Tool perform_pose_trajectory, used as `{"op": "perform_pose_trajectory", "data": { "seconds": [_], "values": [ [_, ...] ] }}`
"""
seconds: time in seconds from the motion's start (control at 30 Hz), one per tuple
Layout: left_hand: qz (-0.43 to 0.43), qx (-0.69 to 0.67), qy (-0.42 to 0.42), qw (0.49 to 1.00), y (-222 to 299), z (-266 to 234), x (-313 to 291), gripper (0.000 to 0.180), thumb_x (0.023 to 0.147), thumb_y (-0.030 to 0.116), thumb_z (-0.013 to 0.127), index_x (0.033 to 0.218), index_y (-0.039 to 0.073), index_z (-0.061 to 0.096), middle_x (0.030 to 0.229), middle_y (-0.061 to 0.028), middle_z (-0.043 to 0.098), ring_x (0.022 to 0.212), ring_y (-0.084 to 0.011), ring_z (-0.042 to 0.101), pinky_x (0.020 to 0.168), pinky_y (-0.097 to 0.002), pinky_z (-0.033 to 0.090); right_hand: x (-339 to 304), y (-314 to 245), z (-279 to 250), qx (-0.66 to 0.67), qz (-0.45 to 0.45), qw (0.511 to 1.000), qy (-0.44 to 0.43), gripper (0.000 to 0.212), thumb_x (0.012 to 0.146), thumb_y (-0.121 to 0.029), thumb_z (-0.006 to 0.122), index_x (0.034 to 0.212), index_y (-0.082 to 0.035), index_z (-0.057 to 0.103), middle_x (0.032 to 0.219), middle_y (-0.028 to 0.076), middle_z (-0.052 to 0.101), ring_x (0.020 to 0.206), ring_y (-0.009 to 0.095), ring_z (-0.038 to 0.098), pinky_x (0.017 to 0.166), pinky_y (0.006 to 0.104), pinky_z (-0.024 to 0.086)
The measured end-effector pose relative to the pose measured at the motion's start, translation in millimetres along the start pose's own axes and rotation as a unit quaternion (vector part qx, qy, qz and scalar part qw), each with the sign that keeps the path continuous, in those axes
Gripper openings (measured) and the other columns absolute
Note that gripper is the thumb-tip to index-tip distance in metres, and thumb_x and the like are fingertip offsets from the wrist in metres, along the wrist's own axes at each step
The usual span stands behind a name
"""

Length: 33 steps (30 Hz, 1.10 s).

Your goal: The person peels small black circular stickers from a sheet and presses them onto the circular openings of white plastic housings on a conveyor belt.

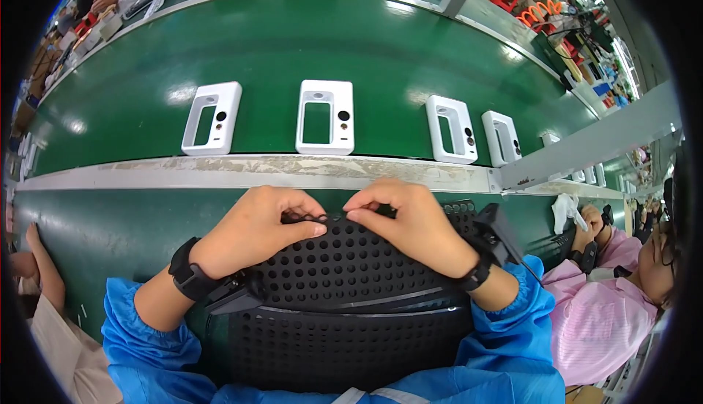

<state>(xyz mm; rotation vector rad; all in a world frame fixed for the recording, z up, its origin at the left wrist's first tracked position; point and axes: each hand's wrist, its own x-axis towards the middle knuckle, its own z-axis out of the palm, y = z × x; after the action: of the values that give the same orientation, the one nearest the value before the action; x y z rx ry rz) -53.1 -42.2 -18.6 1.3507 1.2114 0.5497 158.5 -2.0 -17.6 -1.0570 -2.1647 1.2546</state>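
Observation:
A black sheet with rows of round holes (pixel 344 265) lies in front of me, its near edge lifted a little. My left hand (pixel 253 232) is closed in a pinch on the sheet's far edge, thumb on top. Close by on the right, my right hand (pixel 414 224) pinches the same edge, thumb against forefinger. Whether a small part sits between the fingertips is hidden. A second black panel with holes (pixel 351 345) lies nearer my body, partly under the first. Both wrists carry black straps with devices attached.
Beyond a pale metal rail (pixel 256 173), white housings with rectangular openings (pixel 325 147) stand spaced along a green conveyor belt (pixel 271 45). A grey post (pixel 593 136) slants across the right. Co-workers sit on both sides; the right one wears a pink sleeve (pixel 593 323).

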Motion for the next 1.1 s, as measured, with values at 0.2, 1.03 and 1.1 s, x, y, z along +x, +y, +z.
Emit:
{"op": "perform_pose_trajectory", "data": {
  "seconds": [0.2,1.03,1.1],
  "values": [
    [-0.002,0.057,0.024,0.998,6,1,2,0.016,0.078,0.01,0.065,0.088,-0.002,0.062,0.078,-0.0049,0.063,0.072,-0.0081,0.057,0.067,-0.0224,0.046,4,16,5,0.001,-0.035,0.999,0.006,0.011,0.077,-0.007,0.064,0.087,-0.002,0.061,0.076,0.007,0.059,0.069,0.014,0.056,0.062,0.0258,0.045],
    [0.023,0.038,-0.005,0.999,0,12,13,0.013,0.079,0.01,0.063,0.085,-0.002,0.061,0.076,-0.0031,0.062,0.07,-0.0084,0.056,0.065,-0.0224,0.045,-6,26,5,0.041,-0.087,0.994,-0.051,0.007,0.079,-0.008,0.062,0.084,-0.005,0.06,0.08,0.005,0.057,0.072,0.016,0.055,0.062,0.0259,0.043],
    [0.023,0.083,-0.003,0.996,4,9,25,0.013,0.079,0.009,0.063,0.085,-0.002,0.06,0.075,-0.0033,0.061,0.069,-0.008,0.055,0.065,-0.0218,0.044,3,37,3,0.052,-0.125,0.99,-0.042,0.008,0.078,-0.011,0.062,0.082,-0.005,0.06,0.078,0.005,0.057,0.072,0.018,0.055,0.062,0.028,0.044]
  ]
}}
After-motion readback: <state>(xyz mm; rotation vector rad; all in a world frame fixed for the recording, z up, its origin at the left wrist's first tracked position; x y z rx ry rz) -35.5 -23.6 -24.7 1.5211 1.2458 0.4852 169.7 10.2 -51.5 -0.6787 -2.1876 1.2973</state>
